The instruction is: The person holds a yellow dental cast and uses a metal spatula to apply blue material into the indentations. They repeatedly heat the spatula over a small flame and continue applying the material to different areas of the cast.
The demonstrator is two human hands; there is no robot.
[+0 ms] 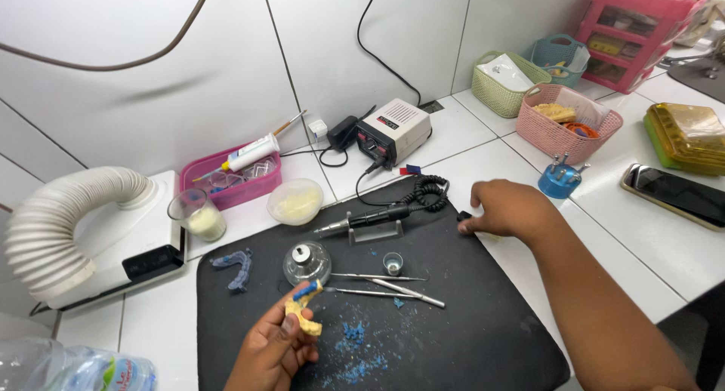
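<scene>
My left hand (273,348) holds a yellow dental cast (304,314) with blue wax on its top, low over the black mat (468,330). My right hand (506,208) rests at the mat's far right edge, fingers curled on a small dark object I cannot make out. Between the hands lie thin metal instruments (381,285), a glass spirit lamp (306,261), a small metal cup (393,263) and blue wax crumbs (355,355). A motor handpiece (370,220) rests on its stand.
A blue wax piece (235,266) lies at the mat's left. Behind stand a control box (393,131), a lidded bowl (295,201), a cup (198,215), a pink tray (226,181) and a suction hose (68,225). Baskets (566,119), a blue bur holder (559,179) and a phone (676,195) sit right.
</scene>
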